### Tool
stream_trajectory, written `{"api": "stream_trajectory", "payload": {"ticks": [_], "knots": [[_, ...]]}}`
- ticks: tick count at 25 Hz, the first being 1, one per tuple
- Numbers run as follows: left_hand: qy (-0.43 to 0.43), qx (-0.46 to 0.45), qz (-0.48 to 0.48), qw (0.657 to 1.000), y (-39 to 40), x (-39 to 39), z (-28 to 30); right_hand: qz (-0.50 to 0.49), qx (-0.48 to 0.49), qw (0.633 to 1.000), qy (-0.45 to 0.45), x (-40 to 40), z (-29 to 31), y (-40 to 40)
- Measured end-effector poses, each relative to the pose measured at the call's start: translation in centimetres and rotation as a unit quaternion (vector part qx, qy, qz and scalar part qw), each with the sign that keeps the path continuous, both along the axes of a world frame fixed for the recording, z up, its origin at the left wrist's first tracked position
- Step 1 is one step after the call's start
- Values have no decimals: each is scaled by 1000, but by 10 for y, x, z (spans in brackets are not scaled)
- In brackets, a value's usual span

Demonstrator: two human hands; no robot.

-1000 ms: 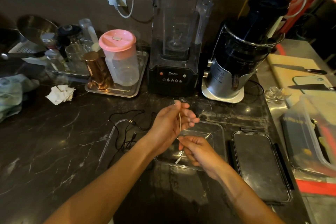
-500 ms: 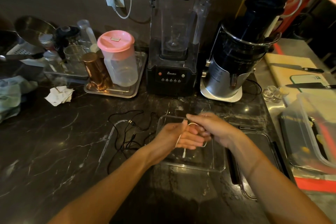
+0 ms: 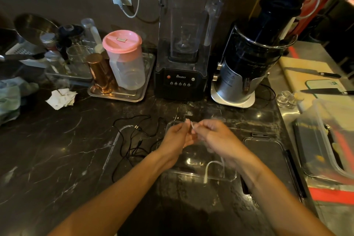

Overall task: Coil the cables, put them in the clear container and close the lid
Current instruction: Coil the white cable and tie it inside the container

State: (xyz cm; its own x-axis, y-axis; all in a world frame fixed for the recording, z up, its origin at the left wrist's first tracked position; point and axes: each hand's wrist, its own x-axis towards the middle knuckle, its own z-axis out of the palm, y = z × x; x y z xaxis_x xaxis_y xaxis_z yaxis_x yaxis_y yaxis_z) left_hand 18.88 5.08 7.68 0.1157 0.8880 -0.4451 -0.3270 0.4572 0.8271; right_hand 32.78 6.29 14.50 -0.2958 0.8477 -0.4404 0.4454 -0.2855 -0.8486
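My left hand (image 3: 177,139) and my right hand (image 3: 216,138) meet above the clear container (image 3: 195,172), both pinching a thin white cable (image 3: 214,165). Its loose end hangs down under my right wrist and curls over the container's front part. A black cable (image 3: 134,140) lies tangled and uncoiled on the dark counter left of the container. The container's clear lid (image 3: 272,159) lies flat on the counter to the right, its latch at the far edge.
A blender (image 3: 183,53) and a juicer (image 3: 251,59) stand behind the container. A steel tray with a pink-lidded jug (image 3: 124,59) and a copper cup sits at the back left. Crumpled paper (image 3: 61,97) lies left. A larger plastic box (image 3: 329,140) and knives are at right.
My right hand swung from below the left hand up and around it, wrapping the white cable. Both hands now meet fingertip to fingertip, and the cable's free end trails under my right wrist.
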Motion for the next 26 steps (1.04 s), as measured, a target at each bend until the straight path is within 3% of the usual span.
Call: {"api": "stream_trajectory", "payload": {"ticks": [7, 13, 16, 20, 23, 26], "knots": [[-151, -11, 41, 988, 4, 4, 18, -16, -143, 974, 174, 14, -57, -46], [-185, -32, -24, 982, -1, 1, 22, 3, -172, 978, 118, 49, -59, -18], [-134, -6, -112, 985, -8, 1, 23, -24, -189, 976, 102, 61, -52, 9], [33, 28, -224, 974, -12, -1, 21, 7, -169, 985, 14, 56, -34, 34], [111, 26, -172, 978, -13, 0, 13, -5, -104, 994, -32, 45, -20, 34], [107, 16, -88, 990, -9, 4, 7, -9, -47, 999, -15, 25, -15, 13]]}}
